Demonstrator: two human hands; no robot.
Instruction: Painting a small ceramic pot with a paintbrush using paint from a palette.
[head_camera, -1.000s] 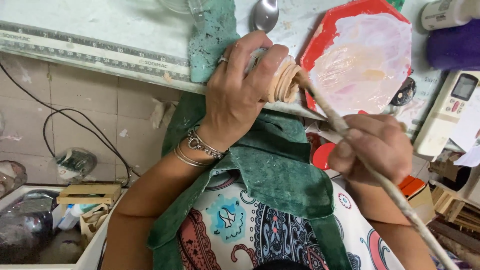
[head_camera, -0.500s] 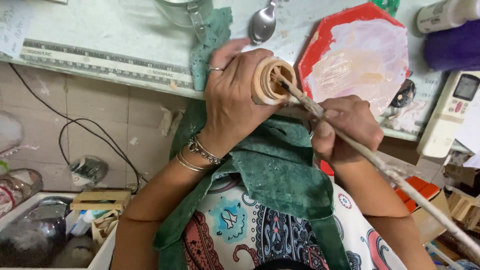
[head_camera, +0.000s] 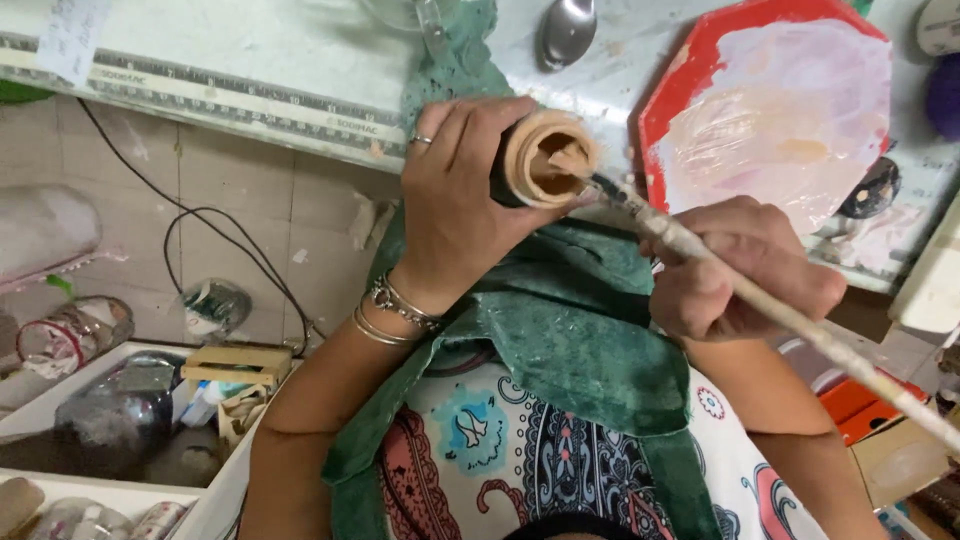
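My left hand grips a small round bottle or jar coated in beige paint, its open mouth turned toward me. My right hand holds a long paint-crusted brush, whose bristle tip rests at the rim of the jar's mouth. Both hands hover over a green cloth draped across my lap, just below the table edge. A ring and several bracelets are on my left hand and wrist.
A red octagonal plate smeared with pale paint lies on the white table, with a metal spoon beside it. A ruler strip runs along the table's edge. Jars, a cable and boxes sit on the tiled floor at left.
The jar has turned so its open mouth faces me more, and the brush tip has moved from its side into the rim. The view has shifted slightly.
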